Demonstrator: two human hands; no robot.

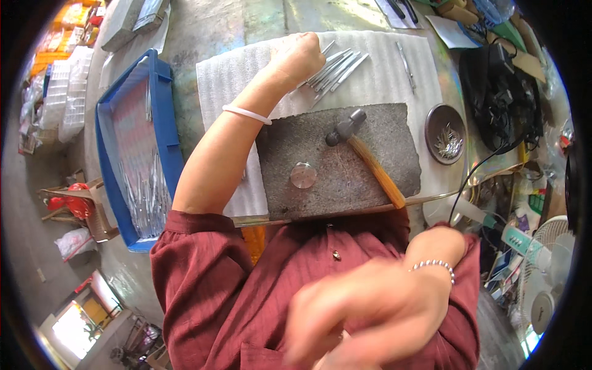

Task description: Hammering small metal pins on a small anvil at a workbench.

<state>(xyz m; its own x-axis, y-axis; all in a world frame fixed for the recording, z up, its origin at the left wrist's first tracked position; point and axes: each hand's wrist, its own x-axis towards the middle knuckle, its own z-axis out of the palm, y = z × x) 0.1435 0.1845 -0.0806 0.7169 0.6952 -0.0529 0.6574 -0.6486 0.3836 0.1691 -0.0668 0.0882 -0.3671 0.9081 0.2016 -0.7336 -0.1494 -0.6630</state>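
Head view: loose bunch of thin metal rods (339,71) on the white foam sheet (385,58), beyond the dark slab (336,176). Left hand (298,57) is at the near-left side of the bunch, fingers curled under; I can't tell if it grips a rod. Right hand (370,314) is up close to the camera, in front of the shirt, blurred, fingers bent; I can't make out whether it holds anything. Slab carries a hammer (365,154), handle toward the person, and a clear disc (303,176) left of it. I see a lone rod (406,66) farther right, then a round bowl (430,137) of small shiny pieces. Blue tray (165,111) at left, more rods inside. All on the bench (265,15).
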